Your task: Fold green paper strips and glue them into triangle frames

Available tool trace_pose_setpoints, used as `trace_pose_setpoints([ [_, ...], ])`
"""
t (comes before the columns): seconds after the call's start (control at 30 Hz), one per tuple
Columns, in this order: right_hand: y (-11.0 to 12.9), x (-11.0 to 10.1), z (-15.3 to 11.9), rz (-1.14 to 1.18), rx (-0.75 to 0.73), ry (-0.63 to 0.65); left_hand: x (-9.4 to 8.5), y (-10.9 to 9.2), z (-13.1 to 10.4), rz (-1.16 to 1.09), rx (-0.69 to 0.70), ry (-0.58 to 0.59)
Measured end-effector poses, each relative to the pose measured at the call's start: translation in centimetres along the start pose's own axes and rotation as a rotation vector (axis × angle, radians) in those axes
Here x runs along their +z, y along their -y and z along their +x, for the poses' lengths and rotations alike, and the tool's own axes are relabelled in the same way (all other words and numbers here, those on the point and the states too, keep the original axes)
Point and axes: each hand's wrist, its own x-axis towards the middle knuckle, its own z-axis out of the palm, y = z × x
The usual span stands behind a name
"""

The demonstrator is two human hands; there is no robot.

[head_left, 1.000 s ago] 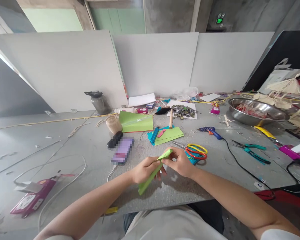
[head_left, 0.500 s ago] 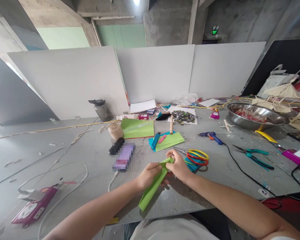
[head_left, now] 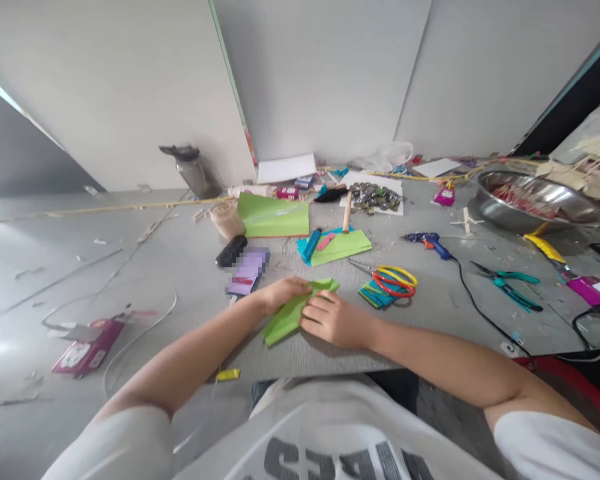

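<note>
Green paper (head_left: 283,324) partly beneath palm-down right hand (head_left: 336,321)

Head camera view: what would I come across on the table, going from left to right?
Magenta box with a white plug → dark water bottle → folded green paper → red-and-yellow scissors → teal-handled pliers → second magenta box, at the right edge.

Both forearms (head_left: 200,350) are angled inward. The left hand (head_left: 284,293) and right hand (head_left: 337,321) are held close together, backs upward.
</note>
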Motion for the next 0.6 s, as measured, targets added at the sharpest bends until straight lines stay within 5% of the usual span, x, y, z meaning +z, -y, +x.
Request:
trace_pose_setpoints([
  [0.3, -1.6, 0.9, -1.6, 0.007, -0.063, 0.046, -0.3, -0.7, 1.0, 0.09, -0.012, 0.053],
  [0.4, -2.2, 0.4, -2.2, 0.096, -0.073, 0.137, 0.8, -1.8, -0.5, 0.588, 0.119, -0.093],
  [0.53, -2.0, -0.5, -2.7, 0.166, 0.008, 0.301, 3.0, -3.2, -5.1, 1.533, 0.599, -0.487],
  [0.6, -1.5, -0.9, -2.6, 0.209, 0.061, 0.407, 4.1, -2.4, -7.7, 1.844, 0.674, -0.436],
])
